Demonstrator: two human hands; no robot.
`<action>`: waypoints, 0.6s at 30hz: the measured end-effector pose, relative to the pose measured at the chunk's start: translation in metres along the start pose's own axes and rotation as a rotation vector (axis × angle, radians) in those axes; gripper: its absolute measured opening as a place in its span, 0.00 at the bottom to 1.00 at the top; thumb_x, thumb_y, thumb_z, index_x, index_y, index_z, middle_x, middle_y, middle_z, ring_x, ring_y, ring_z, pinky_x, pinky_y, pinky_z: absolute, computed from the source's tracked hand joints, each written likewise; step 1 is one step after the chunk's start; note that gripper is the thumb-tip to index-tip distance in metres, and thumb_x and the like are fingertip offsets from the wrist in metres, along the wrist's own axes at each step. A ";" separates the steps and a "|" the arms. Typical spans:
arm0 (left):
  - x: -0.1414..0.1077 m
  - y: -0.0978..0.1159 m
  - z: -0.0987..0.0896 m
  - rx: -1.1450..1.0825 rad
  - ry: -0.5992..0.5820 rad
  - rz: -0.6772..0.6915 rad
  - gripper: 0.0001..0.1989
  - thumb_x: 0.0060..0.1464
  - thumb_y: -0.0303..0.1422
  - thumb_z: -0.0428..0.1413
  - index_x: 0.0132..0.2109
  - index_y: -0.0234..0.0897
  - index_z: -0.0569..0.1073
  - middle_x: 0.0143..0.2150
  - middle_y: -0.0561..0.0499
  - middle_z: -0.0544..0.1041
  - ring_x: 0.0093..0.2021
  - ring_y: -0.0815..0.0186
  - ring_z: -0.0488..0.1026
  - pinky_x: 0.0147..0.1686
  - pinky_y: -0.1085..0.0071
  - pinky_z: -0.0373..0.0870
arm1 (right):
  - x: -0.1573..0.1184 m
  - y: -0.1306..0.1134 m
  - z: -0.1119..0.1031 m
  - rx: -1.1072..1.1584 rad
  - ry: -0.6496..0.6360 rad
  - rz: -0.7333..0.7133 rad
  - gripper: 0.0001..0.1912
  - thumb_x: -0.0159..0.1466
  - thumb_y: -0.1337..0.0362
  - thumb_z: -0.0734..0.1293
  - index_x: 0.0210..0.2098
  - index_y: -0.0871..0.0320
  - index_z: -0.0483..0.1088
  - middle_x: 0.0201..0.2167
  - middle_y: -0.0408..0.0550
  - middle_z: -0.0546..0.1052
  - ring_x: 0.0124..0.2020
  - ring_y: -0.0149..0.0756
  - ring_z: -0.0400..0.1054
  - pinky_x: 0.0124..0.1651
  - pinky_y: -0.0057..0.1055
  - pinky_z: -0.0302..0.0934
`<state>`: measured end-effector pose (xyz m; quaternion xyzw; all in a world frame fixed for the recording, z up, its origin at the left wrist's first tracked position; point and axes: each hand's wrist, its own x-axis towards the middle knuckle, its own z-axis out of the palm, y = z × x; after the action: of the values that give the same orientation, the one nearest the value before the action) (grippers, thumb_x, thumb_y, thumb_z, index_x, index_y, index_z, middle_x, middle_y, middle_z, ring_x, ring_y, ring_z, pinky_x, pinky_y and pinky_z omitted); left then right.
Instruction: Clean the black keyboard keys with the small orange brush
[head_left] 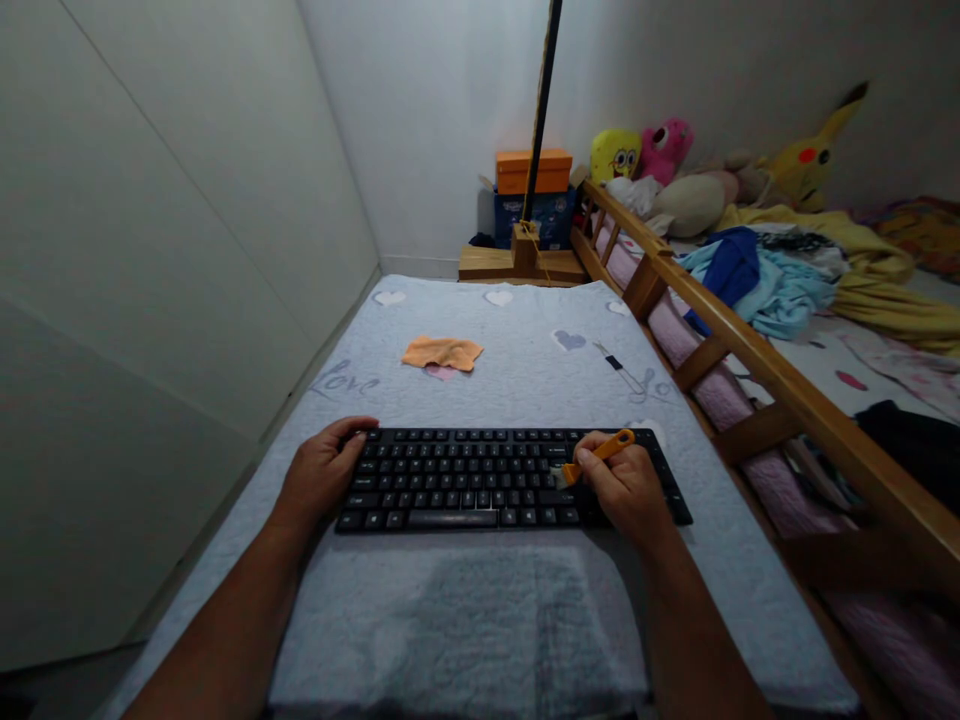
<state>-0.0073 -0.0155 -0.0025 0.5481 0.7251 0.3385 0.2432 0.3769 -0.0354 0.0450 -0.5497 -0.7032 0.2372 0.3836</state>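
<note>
A black computer keyboard [457, 482] lies flat across the light blue quilted cover. My left hand [319, 470] holds its left end, the thumb on the upper left corner and the other fingers partly hidden at the side. Over the right part of the keys, my right hand [626, 485] is closed around a small brush [616, 442] with an orange handle. Its pale bristles point left and touch or nearly touch the keys near the enter key. Beyond the keyboard lie a crumpled orange cloth [442, 352] and a thin wire tool with a black grip [614, 363].
Along the right runs a wooden bed rail [750, 350], with clothes [780, 280] and plush toys behind it. A pale panel wall [172, 250] borders the left. At the far end stand a dark pole [541, 110] on a wooden base and an orange box [533, 171].
</note>
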 end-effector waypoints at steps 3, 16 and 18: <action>0.001 -0.003 0.000 0.008 -0.007 -0.001 0.23 0.51 0.46 0.53 0.47 0.38 0.82 0.43 0.45 0.85 0.43 0.53 0.80 0.46 0.62 0.75 | 0.001 -0.003 -0.002 0.010 0.023 0.003 0.16 0.66 0.58 0.61 0.25 0.55 0.70 0.17 0.41 0.69 0.19 0.32 0.63 0.25 0.29 0.55; 0.000 -0.004 0.001 -0.009 -0.002 0.011 0.22 0.52 0.45 0.53 0.46 0.39 0.82 0.42 0.46 0.85 0.42 0.53 0.80 0.44 0.63 0.75 | -0.005 0.014 0.010 0.208 0.089 0.082 0.16 0.70 0.54 0.62 0.32 0.56 0.74 0.23 0.43 0.73 0.25 0.35 0.69 0.30 0.30 0.61; 0.000 -0.005 0.001 -0.009 -0.006 0.005 0.21 0.51 0.44 0.53 0.46 0.39 0.82 0.42 0.46 0.85 0.43 0.53 0.80 0.44 0.63 0.75 | -0.005 0.012 0.014 0.155 0.112 0.052 0.15 0.70 0.55 0.62 0.34 0.56 0.74 0.24 0.43 0.74 0.27 0.36 0.70 0.32 0.31 0.62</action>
<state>-0.0097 -0.0157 -0.0065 0.5498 0.7215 0.3406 0.2471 0.3735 -0.0357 0.0263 -0.5490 -0.6457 0.2696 0.4572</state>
